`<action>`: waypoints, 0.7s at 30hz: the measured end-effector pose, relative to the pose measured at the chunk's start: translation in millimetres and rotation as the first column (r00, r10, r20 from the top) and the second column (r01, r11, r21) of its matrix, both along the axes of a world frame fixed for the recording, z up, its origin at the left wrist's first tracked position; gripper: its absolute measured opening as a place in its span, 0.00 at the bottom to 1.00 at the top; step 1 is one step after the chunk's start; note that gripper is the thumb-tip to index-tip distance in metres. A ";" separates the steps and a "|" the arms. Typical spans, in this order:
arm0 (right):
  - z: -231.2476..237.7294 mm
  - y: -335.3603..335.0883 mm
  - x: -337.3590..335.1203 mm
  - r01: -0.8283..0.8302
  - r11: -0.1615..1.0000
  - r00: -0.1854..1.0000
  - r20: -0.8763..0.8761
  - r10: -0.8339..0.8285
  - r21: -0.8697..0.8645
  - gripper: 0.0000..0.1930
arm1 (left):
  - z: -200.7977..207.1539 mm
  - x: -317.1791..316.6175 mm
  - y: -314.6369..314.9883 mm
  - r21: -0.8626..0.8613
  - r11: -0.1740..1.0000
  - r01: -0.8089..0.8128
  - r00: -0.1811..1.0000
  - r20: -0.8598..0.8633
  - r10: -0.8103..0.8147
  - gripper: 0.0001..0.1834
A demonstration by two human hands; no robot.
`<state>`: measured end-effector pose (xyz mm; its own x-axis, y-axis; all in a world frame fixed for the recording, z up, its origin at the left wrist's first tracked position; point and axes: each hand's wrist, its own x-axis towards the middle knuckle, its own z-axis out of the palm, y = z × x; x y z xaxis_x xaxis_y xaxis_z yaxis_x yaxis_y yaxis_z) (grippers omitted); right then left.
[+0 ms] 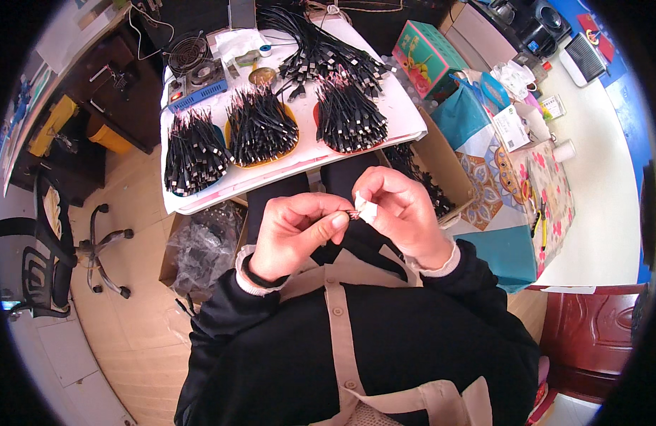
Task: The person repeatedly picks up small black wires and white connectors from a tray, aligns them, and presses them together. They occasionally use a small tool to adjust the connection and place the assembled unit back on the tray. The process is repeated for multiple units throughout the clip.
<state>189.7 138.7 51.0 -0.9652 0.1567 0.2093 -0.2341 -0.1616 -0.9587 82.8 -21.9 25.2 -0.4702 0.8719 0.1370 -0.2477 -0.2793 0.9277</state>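
Observation:
In front of my lap, my left hand is closed, with thumb and forefinger pinching what look like thin dark wire ends. Close beside it, my right hand pinches a small crumpled white piece, paper or tissue, against the wire tips. Most of what the left fingers hold is hidden. Beyond both hands, three bundles of short black cables with metal plugs and pinkish wire ends lie on coloured trays on a white table. A larger heap of black cables lies at the back.
A blue-fronted device stands at the table's back left, near a round brass-coloured tin. An open cardboard box with black cables sits right of my knees; a box with clear plastic bags is at left. A wheeled chair stands farther left.

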 end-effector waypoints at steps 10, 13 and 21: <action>20.2 29.2 -18.4 0.462 0.358 0.850 -0.520 0.083 0.812 0.11 | 2.2 -9.0 4.3 -0.029 0.999 -0.027 0.997 0.073 0.029 0.09; 17.4 28.2 -27.3 0.573 0.264 0.794 -0.606 0.056 0.776 0.12 | 1.5 -10.3 8.0 -0.028 0.998 -0.047 0.984 0.173 0.051 0.09; 12.5 50.4 -64.2 0.486 0.506 0.846 -0.528 -0.069 0.712 0.17 | 40.6 -46.5 19.4 -0.083 0.978 -0.189 0.981 0.022 0.192 0.08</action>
